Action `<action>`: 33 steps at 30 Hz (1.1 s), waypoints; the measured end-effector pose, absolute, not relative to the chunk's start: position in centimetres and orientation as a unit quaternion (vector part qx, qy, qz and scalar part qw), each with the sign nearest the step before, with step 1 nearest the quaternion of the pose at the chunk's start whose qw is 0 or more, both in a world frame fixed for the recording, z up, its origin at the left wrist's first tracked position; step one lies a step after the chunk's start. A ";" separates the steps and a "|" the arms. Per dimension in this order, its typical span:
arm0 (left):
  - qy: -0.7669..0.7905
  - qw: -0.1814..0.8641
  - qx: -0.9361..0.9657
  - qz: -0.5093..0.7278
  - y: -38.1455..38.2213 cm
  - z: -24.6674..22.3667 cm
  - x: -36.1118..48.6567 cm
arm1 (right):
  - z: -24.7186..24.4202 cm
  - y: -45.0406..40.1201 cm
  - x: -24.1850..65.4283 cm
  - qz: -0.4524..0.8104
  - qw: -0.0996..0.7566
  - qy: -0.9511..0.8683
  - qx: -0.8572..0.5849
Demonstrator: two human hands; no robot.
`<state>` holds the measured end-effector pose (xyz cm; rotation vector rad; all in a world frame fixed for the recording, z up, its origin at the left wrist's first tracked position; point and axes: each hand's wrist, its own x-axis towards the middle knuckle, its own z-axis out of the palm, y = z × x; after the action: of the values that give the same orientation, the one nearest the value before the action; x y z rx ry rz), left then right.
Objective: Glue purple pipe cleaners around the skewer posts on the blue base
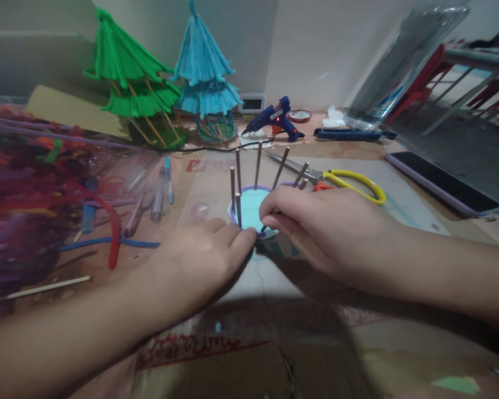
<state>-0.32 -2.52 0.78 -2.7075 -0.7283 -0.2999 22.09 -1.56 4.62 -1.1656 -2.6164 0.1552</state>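
A light-blue round base (251, 206) with a purple rim lies on the work surface. Several thin dark-brown sticks (258, 166) stand up around its edge, some leaning. My left hand (203, 252) is closed at the near-left edge of the base, thumb against the purple rim; its other fingertips are partly hidden. Pinched between the thumb and forefinger of my right hand (328, 227) is a brown stick (265, 228), whose lower end meets the rim at the near right. My right hand covers part of the base and the sticks behind it.
Yellow-handled scissors (353, 180) lie behind my right hand, a phone (443, 183) farther right. At the back stand a blue glue gun (274, 119) with a red light and green (139, 83) and blue (205, 72) tiered pavilion models. Pipe cleaners (114, 233) crowd the left.
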 end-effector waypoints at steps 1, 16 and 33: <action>-0.254 0.173 -0.946 -0.105 -2.6 0.8 -0.3 | 4.6 -1.6 22.1 0.052 0.136 -0.903 -0.404; -0.227 0.200 -0.946 -0.114 -3.2 0.5 -0.2 | 5.0 -1.3 21.5 0.023 0.135 -0.898 -0.419; -0.240 0.191 -0.947 -0.091 -3.3 0.6 -0.2 | 5.0 -1.4 21.3 0.026 0.142 -0.892 -0.428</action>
<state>-0.15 -3.32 0.63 -2.6609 -0.6727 -0.2569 21.32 -1.38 5.03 -1.2354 -2.5748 0.0748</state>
